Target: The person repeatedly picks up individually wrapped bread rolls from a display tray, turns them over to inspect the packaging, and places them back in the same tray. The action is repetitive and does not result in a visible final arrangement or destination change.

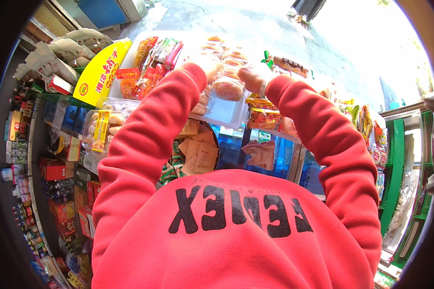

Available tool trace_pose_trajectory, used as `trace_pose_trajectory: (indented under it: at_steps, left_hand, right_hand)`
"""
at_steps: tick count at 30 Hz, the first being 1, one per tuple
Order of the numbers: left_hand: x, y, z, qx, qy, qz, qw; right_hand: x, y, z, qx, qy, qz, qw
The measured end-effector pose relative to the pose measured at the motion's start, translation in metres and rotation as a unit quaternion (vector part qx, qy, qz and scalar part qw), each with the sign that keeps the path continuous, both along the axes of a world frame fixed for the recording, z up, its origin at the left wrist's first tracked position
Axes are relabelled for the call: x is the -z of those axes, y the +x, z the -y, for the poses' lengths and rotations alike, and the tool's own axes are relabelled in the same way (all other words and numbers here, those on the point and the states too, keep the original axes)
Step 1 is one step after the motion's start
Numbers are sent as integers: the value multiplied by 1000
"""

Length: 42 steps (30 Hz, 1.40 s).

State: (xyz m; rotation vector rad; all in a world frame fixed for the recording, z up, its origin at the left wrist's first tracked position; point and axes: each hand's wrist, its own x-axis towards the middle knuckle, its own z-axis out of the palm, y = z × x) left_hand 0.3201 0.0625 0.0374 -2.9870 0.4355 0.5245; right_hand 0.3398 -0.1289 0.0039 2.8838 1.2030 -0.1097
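Observation:
Round wrapped buns stand in rows in a clear plastic bin on the display in front of me. At the left side of these buns is my left hand; glare washes out its fingers. On the other side my right hand has its fingers curled in against the bun packs. Whether it grips a pack is hidden. Both my arms reach forward in red sleeves.
Left of the buns lie red and orange snack packets behind a yellow sign. Yellow-wrapped snacks fill the neighbouring bin. A basket of brown packets sits nearer me. A green shelf frame stands at right.

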Motion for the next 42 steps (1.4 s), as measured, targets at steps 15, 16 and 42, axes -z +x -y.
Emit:
trace_pose_trajectory:
  at_steps: [15, 16, 42]
  left_hand:
    - [5, -2, -11, 5, -23, -5, 1000]
    - [11, -2, -14, 4, -27, 7, 1000]
    - [11, -247, -66, -216, -273, 327, 878]
  right_hand:
    - [-18, -8, -4, 32, -84, -53, 995]
    - [-20, -10, -7, 20, -81, -32, 996]
    - [114, -241, 106, 33, 264, -68, 961]
